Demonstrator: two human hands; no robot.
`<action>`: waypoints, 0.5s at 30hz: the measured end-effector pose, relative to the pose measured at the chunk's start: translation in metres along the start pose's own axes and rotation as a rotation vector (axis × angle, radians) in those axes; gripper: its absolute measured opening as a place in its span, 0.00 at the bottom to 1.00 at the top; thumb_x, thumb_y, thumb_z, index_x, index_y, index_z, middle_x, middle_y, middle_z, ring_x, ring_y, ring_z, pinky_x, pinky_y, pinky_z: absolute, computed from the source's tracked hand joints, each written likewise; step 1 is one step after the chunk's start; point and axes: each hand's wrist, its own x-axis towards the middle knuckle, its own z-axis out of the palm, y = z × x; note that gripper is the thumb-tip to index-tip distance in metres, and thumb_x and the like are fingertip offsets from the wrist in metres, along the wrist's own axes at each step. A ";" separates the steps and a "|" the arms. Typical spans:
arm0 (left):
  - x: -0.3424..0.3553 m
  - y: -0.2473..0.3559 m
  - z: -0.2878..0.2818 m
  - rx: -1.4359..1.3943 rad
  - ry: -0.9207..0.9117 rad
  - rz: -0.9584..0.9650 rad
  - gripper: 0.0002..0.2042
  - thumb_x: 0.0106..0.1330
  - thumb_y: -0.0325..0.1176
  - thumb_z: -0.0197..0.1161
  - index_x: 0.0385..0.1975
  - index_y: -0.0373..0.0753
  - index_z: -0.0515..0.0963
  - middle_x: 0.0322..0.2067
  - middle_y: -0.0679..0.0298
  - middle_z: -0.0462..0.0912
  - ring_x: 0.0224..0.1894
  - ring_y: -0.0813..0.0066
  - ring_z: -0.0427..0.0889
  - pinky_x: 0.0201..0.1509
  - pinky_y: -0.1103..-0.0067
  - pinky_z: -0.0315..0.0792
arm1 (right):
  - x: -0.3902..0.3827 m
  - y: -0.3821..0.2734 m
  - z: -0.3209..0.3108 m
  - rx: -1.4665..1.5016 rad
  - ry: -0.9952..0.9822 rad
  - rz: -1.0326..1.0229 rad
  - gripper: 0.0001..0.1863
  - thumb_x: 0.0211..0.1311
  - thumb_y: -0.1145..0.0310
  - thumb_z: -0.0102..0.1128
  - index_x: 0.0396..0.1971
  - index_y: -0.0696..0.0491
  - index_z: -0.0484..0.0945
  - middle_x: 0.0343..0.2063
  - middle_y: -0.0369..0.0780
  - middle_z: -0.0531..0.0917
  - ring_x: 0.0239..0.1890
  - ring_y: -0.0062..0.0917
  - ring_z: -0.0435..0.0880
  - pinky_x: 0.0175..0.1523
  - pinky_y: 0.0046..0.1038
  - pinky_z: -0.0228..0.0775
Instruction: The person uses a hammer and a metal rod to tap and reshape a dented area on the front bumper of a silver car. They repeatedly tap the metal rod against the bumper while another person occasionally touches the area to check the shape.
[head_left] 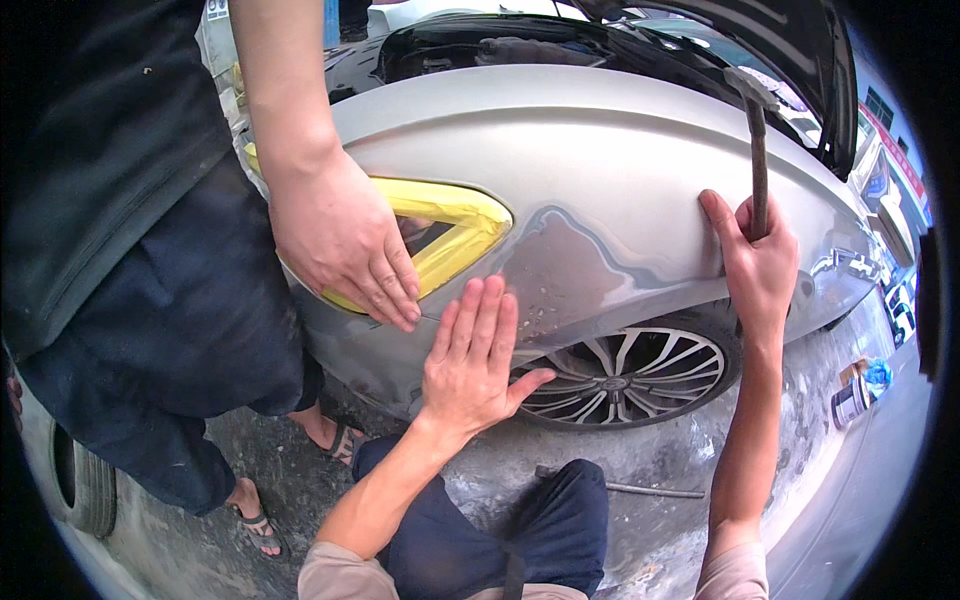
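Observation:
My left hand (pixel 468 358) is held flat with its fingers stretched out, at the silver car fender (pixel 590 125), just below a patch of bare grey-brown sanded surface (pixel 560 268) with wavy edges. In my right hand (pixel 762 262) is a hammer (pixel 759 150), gripped by its dark handle with the head up. The thumb of that hand points up beside the fender over the wheel (pixel 625 375). Yellow masking tape (pixel 470 235) frames the headlight. A co-worker's hand (pixel 345 240) lies flat across the taped headlight, left of mine.
The co-worker (pixel 150 260) stands close on the left, in dark clothes and sandals. A raised hood (pixel 790 60) is at the upper right. On the floor lie a thin rod (pixel 655 491) near my knees, a tyre (pixel 85 480) at left and a can (pixel 850 400) at right.

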 end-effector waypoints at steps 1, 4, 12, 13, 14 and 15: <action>-0.007 -0.001 -0.001 0.019 -0.006 0.004 0.47 0.68 0.64 0.52 0.72 0.27 0.52 0.73 0.41 0.50 0.76 0.43 0.49 0.75 0.55 0.49 | 0.000 0.001 0.000 -0.022 -0.002 0.010 0.26 0.59 0.51 0.72 0.18 0.54 0.68 0.12 0.32 0.67 0.18 0.18 0.64 0.26 0.25 0.59; -0.008 0.003 -0.007 -0.023 -0.015 -0.084 0.45 0.69 0.63 0.50 0.73 0.29 0.53 0.74 0.47 0.53 0.76 0.51 0.51 0.78 0.60 0.47 | -0.001 0.000 0.001 -0.003 0.012 -0.038 0.26 0.59 0.50 0.71 0.18 0.54 0.69 0.12 0.32 0.67 0.18 0.19 0.64 0.25 0.26 0.59; 0.043 0.017 0.000 -0.022 0.067 -0.118 0.44 0.70 0.61 0.52 0.72 0.26 0.53 0.73 0.42 0.51 0.76 0.46 0.50 0.77 0.56 0.46 | -0.003 -0.004 -0.003 -0.063 -0.015 -0.002 0.25 0.60 0.49 0.70 0.20 0.53 0.72 0.14 0.36 0.76 0.19 0.22 0.74 0.28 0.29 0.67; 0.039 0.016 -0.001 -0.012 0.047 -0.097 0.45 0.69 0.60 0.52 0.72 0.25 0.51 0.73 0.40 0.50 0.76 0.44 0.49 0.77 0.54 0.46 | -0.002 -0.004 -0.003 -0.071 -0.020 0.009 0.24 0.60 0.48 0.70 0.21 0.53 0.72 0.14 0.37 0.77 0.19 0.25 0.76 0.29 0.31 0.69; 0.033 0.016 -0.002 -0.009 0.030 -0.083 0.46 0.69 0.60 0.53 0.72 0.24 0.50 0.73 0.38 0.49 0.76 0.41 0.48 0.76 0.53 0.45 | -0.002 -0.004 -0.004 -0.094 -0.031 0.022 0.25 0.59 0.47 0.70 0.21 0.54 0.73 0.15 0.38 0.78 0.19 0.27 0.77 0.30 0.33 0.70; 0.026 0.019 -0.004 -0.009 0.047 -0.055 0.46 0.69 0.60 0.53 0.72 0.24 0.49 0.73 0.37 0.49 0.76 0.40 0.47 0.76 0.53 0.45 | -0.002 -0.004 -0.004 -0.102 -0.020 0.007 0.25 0.59 0.47 0.70 0.21 0.54 0.73 0.15 0.38 0.78 0.19 0.28 0.77 0.30 0.33 0.70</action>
